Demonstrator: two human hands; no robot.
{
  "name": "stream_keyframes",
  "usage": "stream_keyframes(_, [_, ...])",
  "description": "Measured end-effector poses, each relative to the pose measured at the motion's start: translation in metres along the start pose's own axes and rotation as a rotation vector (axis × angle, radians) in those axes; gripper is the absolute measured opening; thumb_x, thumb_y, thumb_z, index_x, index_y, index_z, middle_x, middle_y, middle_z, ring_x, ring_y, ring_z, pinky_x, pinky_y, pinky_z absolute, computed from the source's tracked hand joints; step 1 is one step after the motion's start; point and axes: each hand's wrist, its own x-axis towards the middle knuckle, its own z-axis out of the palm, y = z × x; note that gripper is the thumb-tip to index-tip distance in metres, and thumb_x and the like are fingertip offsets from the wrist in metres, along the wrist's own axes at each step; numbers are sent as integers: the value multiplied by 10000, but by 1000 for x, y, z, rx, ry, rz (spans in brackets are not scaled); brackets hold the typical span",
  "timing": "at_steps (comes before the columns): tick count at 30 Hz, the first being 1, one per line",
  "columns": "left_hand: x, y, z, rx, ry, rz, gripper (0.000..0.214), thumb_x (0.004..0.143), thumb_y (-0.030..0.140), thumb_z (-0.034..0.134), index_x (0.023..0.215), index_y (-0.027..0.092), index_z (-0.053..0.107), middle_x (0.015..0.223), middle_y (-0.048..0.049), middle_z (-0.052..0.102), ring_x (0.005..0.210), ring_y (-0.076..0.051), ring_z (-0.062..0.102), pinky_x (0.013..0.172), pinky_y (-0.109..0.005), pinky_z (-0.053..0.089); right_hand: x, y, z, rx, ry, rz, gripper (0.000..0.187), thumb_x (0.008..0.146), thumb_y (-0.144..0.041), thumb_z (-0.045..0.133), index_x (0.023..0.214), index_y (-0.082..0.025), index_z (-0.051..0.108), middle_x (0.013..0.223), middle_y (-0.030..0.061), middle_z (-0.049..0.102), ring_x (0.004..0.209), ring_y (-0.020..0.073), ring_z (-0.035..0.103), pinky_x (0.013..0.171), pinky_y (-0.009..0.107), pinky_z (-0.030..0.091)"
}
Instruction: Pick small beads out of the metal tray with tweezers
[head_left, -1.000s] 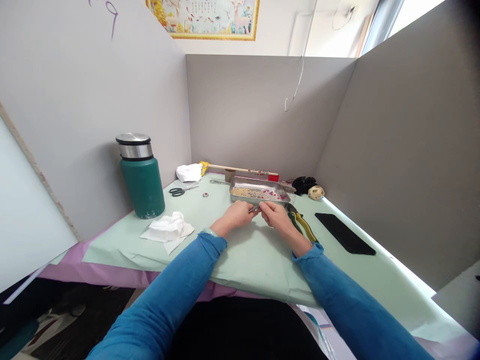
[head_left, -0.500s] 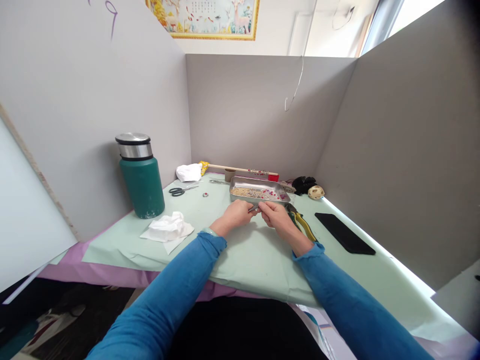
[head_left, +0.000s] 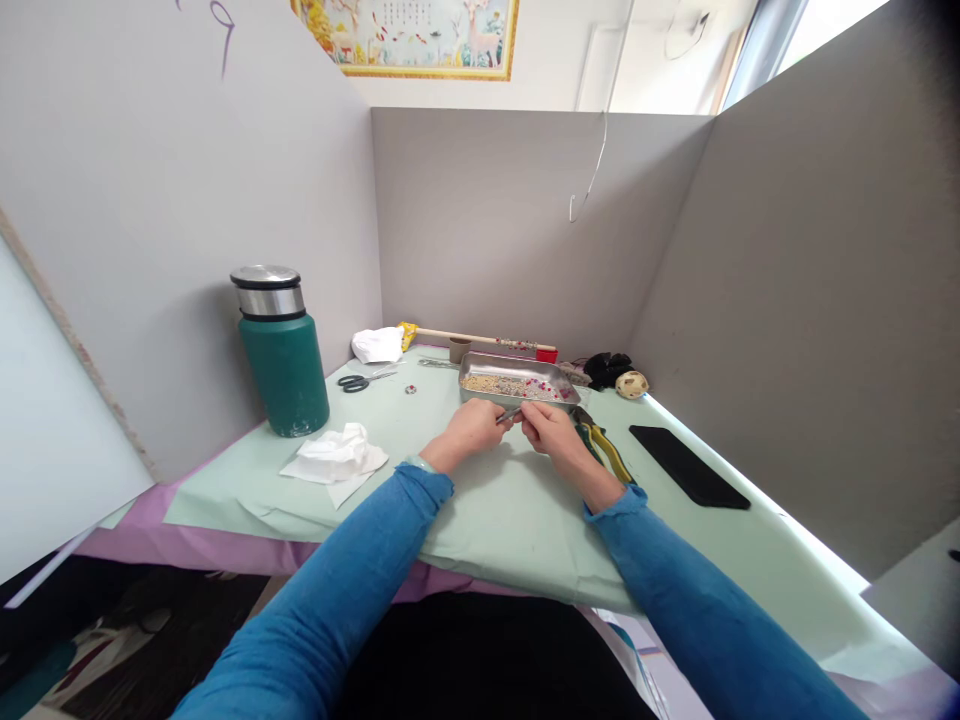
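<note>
Where grey partitions [head_left: 525, 220] rise, green sheeting [head_left: 517, 515] — creased — underlies both hands [head_left: 474, 428] [head_left: 553, 430].

Grey partitions [head_left: 510, 220] before white wall [head_left: 555, 60]

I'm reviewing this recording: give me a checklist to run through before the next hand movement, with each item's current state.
1. Left hand holding the thin metal tool: ok.
2. Right hand pinching something: cannot tell; its fingers hide it.
3. Tray upright, just beyond both hands, with beads inside: ok.
4. Pliers well away from the right wrist: not ok; they lie close beside it, contact unclear.
5. Bottle upright, lid on: ok.
</note>
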Motion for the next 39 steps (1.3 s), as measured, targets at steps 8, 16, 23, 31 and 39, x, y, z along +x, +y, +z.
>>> stream_keyframes(8, [1,-2,2,42,20,-7,454,868,504,395,720,180,676,702,-94,669,707,-201,606,626,-272,393,1,-1,0,35,-24,2,286,763,-444,502,659,-178,505,512,-45,402,429,68,286,401,222,214])
stream_keyframes(16, [2,-4,3,51,2,-6,325,844,390,456,788,177,694,773,-103,688,756,-220,617,666,-289,417,2,3,-1,-142,59,-75,269,774,-427,491,709,-174,556,506,-47,430,464,90,347,468,239,286])
stream_keyframes(23, [2,-2,2,46,-15,-38,309,828,383,478,779,174,700,781,-99,692,749,-207,613,674,-285,426,2,3,-1,-179,79,-80,266,767,-428,491,694,-180,554,502,-40,445,480,102,360,486,244,298])
stream_keyframes(31, [2,-2,0,30,-13,-17,295,819,370,489,726,169,685,732,-93,681,723,-199,602,654,-276,420,0,0,-1,-189,67,-71,255,785,-412,476,701,-183,552,505,-44,438,488,105,359,511,249,297])
stream_keyframes(39, [1,0,-2,32,-22,-22,303,813,371,466,737,173,682,749,-96,681,718,-208,600,640,-288,408,-1,1,0,-312,112,-132,261,807,-406,452,673,-193,522,542,-32,468,547,127,400,568,260,310])
